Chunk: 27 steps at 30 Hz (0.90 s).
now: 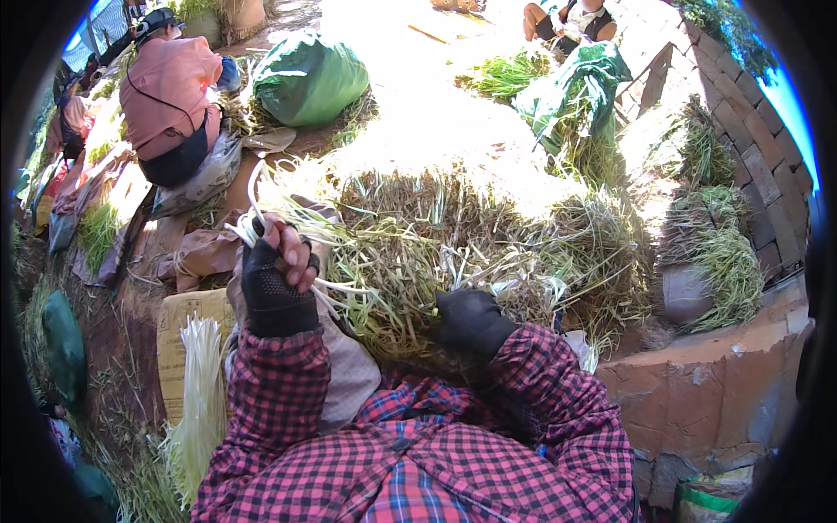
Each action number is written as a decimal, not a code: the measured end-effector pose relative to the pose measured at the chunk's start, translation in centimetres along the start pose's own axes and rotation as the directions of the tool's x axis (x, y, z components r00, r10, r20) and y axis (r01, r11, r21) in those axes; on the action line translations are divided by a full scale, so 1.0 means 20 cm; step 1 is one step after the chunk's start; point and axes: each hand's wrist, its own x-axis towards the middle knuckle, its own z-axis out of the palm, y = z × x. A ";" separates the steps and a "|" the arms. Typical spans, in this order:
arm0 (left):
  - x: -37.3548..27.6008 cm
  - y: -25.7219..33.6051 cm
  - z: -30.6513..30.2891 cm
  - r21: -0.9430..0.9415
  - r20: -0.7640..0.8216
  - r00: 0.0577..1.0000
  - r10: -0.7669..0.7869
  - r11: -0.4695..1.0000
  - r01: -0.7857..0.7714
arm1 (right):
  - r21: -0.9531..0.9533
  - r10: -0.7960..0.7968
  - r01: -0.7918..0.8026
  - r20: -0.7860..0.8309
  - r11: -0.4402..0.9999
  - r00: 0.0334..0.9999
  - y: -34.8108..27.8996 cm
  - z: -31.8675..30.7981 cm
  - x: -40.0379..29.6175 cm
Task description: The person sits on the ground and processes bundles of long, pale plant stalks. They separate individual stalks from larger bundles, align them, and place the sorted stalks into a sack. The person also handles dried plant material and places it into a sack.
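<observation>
My left hand (280,278), in a black fingerless glove, is raised at the left with its fingers closed around a small bunch of long white plant stalks (252,189). Their ends stick out above and below the fist. Lower down and to the right, my right hand (471,321) wears a dark glove and rests against the near side of a large heap of tangled green and dry stalks (451,222). Its fingertips are hidden, so whether it grips any stalks is unclear. A neat bundle of pale stalks (201,366) lies by my left forearm, over a yellow cardboard sheet (171,353).
A person in a pink top (163,91) sits at the upper left, near a full green sack (310,78). Another person (575,19) sits at the far right behind a green sack of greens (579,85). A brick wall (762,144) curves along the right.
</observation>
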 end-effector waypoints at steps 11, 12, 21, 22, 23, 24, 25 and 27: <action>0.05 -0.07 -0.11 -0.018 0.155 0.988 -0.010 1.000 0.012 | -0.130 -0.137 0.122 -0.116 0.984 0.984 0.21 -0.46 -0.32; 0.04 -0.07 -0.09 -0.004 0.152 0.988 -0.012 1.000 0.012 | -0.121 -0.129 0.108 -0.179 0.987 0.975 0.27 -0.51 -0.35; 0.15 -0.17 0.03 0.008 0.167 0.984 -0.064 0.998 0.064 | 0.113 0.197 -0.200 -0.859 0.973 0.473 1.44 -1.19 -0.89; 0.16 -0.19 0.03 -0.012 0.182 0.980 -0.077 0.997 0.080 | 0.018 0.191 -0.450 -0.920 0.893 0.342 1.58 -1.22 -0.95; 0.18 -0.20 0.02 -0.028 0.213 0.974 -0.079 0.996 0.087 | 0.151 0.330 -0.576 -0.918 0.803 0.220 1.72 -1.21 -0.99; 0.17 -0.17 0.01 -0.030 0.235 0.970 -0.068 0.997 0.077 | 0.120 0.315 -0.770 -0.943 0.626 0.109 1.91 -1.14 -0.96; 0.17 -0.15 0.01 -0.035 0.258 0.964 -0.060 0.997 0.072 | 0.171 0.354 -0.839 -0.935 0.516 0.028 2.13 -1.05 -0.95; 0.17 -0.10 0.00 0.011 0.228 0.974 -0.009 1.000 0.007 | 0.307 0.591 -0.940 -0.790 0.151 -0.163 2.38 -0.90 -0.93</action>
